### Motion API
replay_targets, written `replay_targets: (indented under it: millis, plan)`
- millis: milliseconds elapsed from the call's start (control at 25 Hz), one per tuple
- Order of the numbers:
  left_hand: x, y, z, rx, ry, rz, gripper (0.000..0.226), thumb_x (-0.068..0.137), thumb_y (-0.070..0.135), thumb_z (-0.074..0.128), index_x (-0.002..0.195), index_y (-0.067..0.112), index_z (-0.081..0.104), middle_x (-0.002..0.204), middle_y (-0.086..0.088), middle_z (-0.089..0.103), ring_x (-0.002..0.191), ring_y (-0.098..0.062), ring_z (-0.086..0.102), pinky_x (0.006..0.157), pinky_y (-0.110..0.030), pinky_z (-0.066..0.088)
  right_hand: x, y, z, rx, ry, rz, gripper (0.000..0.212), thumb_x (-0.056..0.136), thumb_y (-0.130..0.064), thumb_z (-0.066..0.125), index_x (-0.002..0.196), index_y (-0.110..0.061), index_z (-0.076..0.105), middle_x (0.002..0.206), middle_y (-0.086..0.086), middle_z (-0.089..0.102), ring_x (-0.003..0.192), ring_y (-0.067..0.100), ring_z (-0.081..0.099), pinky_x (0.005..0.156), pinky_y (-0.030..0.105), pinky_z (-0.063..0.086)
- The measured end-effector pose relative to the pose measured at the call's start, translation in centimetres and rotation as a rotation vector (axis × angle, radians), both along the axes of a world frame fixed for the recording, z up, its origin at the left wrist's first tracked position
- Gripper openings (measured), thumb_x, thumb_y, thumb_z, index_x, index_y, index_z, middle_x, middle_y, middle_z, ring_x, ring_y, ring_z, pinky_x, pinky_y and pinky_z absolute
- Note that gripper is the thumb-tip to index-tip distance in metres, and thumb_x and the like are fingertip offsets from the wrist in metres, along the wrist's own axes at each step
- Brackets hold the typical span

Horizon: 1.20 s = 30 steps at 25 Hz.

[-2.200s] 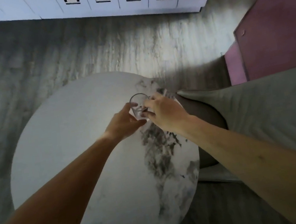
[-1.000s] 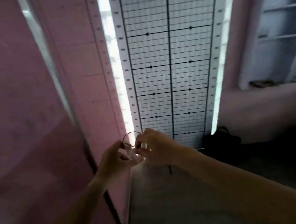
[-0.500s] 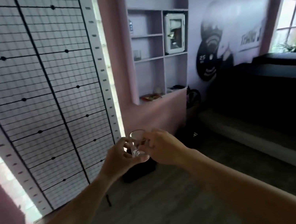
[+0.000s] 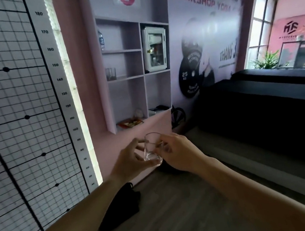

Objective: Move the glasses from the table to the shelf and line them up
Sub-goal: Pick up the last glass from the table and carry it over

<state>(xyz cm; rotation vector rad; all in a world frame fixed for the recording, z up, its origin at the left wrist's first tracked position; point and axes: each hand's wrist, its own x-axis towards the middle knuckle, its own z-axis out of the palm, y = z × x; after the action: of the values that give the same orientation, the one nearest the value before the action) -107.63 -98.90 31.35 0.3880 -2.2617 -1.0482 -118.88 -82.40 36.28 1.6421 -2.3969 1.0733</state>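
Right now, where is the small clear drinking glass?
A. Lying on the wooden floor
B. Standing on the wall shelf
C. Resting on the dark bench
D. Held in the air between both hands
D: the small clear drinking glass sits upright between the left hand and right hand, short of the pale wall shelf.

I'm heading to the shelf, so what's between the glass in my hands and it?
Head view: nothing solid lies between the glass and the shelf, just open air before the pink wall.
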Motion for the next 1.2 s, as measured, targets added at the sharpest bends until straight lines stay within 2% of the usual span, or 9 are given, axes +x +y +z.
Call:
replay_targets:
  millis: [160,360,560,680,760,920,1080,1200]
  plan:
    - [-8.6,-2.9,-0.4,0.004,0.003,-0.025,0.07,0.051,0.063,0.09,0.111,0.046,0.057,0.1,0.012,0.067,0.068,-0.014,0.071,0.065,-0.041,0.063,-8.4,-2.4,-0.1,-0.007,0.016,-0.021,0.019,0.086,-0.046,0.065,0.096,-0.03,0.064,0.096,-0.007,0.066,0.084,0.011,0.062,0.078,0.038,0.055]
    - [-19.1,-6.1,-0.1,0.021,0.034,0.005,0.076,0.047,0.067,0.091,0.113,0.047,0.058,0.095,0.018,0.067,0.065,-0.016,0.07,0.063,-0.039,0.063,-19.2,-5.8,0.5,-0.012,0.021,-0.005,0.024,0.085,-0.046,0.067,0.1,-0.027,0.066,0.097,-0.006,0.069,0.083,0.014,0.064,0.078,0.04,0.055]
    - [-28.4,-9.4,1.3,0.053,0.06,0.061,0.074,0.045,0.066,0.091,0.11,0.051,0.058,0.098,0.028,0.063,0.063,-0.014,0.07,0.061,-0.034,0.06,-29.7,-9.5,2.8,0.007,0.022,0.043,0.027,0.082,-0.049,0.07,0.101,-0.032,0.063,0.096,-0.009,0.069,0.076,0.006,0.063,0.074,0.028,0.053]
    - [-32.3,-11.8,1.6,0.055,0.061,0.126,0.074,0.045,0.065,0.091,0.11,0.05,0.059,0.101,0.021,0.065,0.074,-0.013,0.071,0.068,-0.039,0.063,-34.4,-12.7,3.3,0.018,0.037,0.095,0.022,0.081,-0.045,0.07,0.099,-0.034,0.063,0.094,-0.011,0.069,0.073,-0.002,0.061,0.07,0.023,0.047]
    - [-34.2,-13.7,1.9,0.049,0.054,0.157,0.075,0.045,0.066,0.09,0.112,0.047,0.06,0.106,0.016,0.067,0.08,-0.013,0.071,0.071,-0.041,0.063,-36.8,-15.1,3.3,0.011,0.048,0.126,0.02,0.082,-0.043,0.069,0.098,-0.032,0.064,0.094,-0.01,0.07,0.072,-0.003,0.059,0.072,0.025,0.046]
    - [-37.1,-17.5,1.9,0.048,0.041,0.194,0.075,0.046,0.068,0.089,0.111,0.042,0.061,0.103,0.012,0.071,0.078,-0.015,0.072,0.072,-0.038,0.063,-40.3,-19.8,2.8,0.001,0.052,0.159,0.021,0.082,-0.042,0.069,0.099,-0.029,0.066,0.094,-0.01,0.071,0.076,0.01,0.064,0.078,0.034,0.054]
    - [-40.9,-23.0,1.9,0.032,0.04,0.233,0.083,0.043,0.072,0.087,0.114,0.038,0.06,0.106,0.012,0.072,0.09,-0.014,0.072,0.079,-0.033,0.062,-44.5,-26.0,2.7,0.013,0.075,0.195,0.027,0.084,-0.05,0.063,0.1,-0.028,0.065,0.096,-0.009,0.072,0.077,0.013,0.066,0.077,0.037,0.055]
    - [-43.7,-28.3,2.8,-0.009,0.06,0.244,0.079,0.047,0.063,0.09,0.114,0.036,0.06,0.105,0.013,0.07,0.081,-0.014,0.074,0.072,-0.034,0.063,-47.4,-31.4,3.2,0.0,0.079,0.222,0.024,0.086,-0.048,0.064,0.099,-0.029,0.065,0.098,-0.008,0.073,0.081,0.014,0.067,0.077,0.039,0.058]
